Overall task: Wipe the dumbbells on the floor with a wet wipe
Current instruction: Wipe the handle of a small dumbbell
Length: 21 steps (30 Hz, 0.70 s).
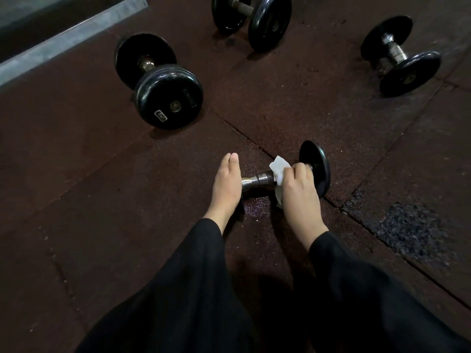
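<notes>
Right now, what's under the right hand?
The right hand presses a white wet wipe around the dumbbell's metal handle. The handle section beneath the hand and wipe is covered.

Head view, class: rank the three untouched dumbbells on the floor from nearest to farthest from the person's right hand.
From the right hand, which holds the wet wipe:
1. Left dumbbell, up and left.
2. Right dumbbell, upper right; too close to the first to call firmly.
3. Top-centre dumbbell, farthest.
</notes>
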Motion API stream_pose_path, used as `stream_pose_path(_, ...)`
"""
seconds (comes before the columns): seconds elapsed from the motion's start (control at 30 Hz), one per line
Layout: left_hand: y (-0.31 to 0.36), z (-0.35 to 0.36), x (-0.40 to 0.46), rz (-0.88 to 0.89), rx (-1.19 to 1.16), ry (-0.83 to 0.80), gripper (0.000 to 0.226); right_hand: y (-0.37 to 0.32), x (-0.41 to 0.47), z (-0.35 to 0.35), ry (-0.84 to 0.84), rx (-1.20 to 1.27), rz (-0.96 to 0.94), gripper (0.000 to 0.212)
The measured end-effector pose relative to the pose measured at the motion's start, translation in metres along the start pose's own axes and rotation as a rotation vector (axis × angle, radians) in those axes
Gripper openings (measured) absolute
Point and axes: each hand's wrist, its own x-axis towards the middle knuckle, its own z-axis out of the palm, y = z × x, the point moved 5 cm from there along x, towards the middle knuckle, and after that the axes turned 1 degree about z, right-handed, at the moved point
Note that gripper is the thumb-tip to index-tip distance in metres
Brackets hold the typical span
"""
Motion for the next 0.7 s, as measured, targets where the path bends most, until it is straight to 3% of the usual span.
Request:
stream_pose_path(0.13, 0.0, 0.0, 0.001, 0.001, -0.007, 0.002, 0.05, 0.0, 0.001, -0.002, -0.01, 0.07, 0.006, 0.021)
stream_pose_path(0.43, -0.001, 0.001, 0.002, 0.006, -0.016, 0.011, 0.048, -0.007, -0.008, 0.004, 0.045, 0.168, -0.171, 0.013)
stream_pose_path(0.57, -0.002, 0.001, 0.001, 0.005, -0.015, -0.006, 0.049, 0.002, -0.015, 0.007, 0.098, 0.191, -0.12, 0.008)
stream_pose_path(0.7, -0.003, 0.001, 0.001, 0.011, -0.006, -0.022, 0.051, 0.014, -0.024, 0.017, 0.064, 0.261, -0.017, 0.027)
